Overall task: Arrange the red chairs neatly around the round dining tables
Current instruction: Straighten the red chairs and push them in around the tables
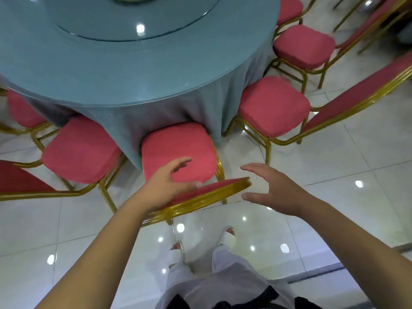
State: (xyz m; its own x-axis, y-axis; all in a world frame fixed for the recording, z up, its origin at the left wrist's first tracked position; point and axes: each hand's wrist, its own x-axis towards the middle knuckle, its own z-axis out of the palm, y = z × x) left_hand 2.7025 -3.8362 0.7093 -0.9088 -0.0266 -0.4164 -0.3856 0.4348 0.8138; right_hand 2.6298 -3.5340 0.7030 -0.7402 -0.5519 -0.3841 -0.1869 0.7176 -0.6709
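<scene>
Ctr chair (178, 150) is straight ahead of me and below, at the near edge of the round table (133, 74). Its seat front is nosed up against the tablecloth (200, 108) drape, its back twd me. What counts is the backrest rail (211, 192): its long axis runs across my front, low-left to high-right in the head view, so the chair sits a bit skewed vs the table edge rather than square to it.

Left hand (169, 186) is nearer. It's over the left part of the rail, fingers spread and loosely curved out above the seat, clamping nothing. The thumb (196, 185) is at the rail's top edge and looks to be touching, but I can't confirm contact.

Right hand (274, 190) is just off the rail's right end, apart from it. Palm faces in, fingers spread, thumb low, holding nothing. Both forearms reach fwd, wrists abt level w/ the rail, so the rail lies between the two hands.

My read: a two-handed grab on the rail ends, right hand closing inward. Then a small twist to square the back w/ the table edge.

Nbr chairs flank it: left chair (80, 150) near, right chair (272, 105) a bit further round. All sit on the glossy tile floor (334, 163); legs could slide easily or clip a nbr's frame.
</scene>
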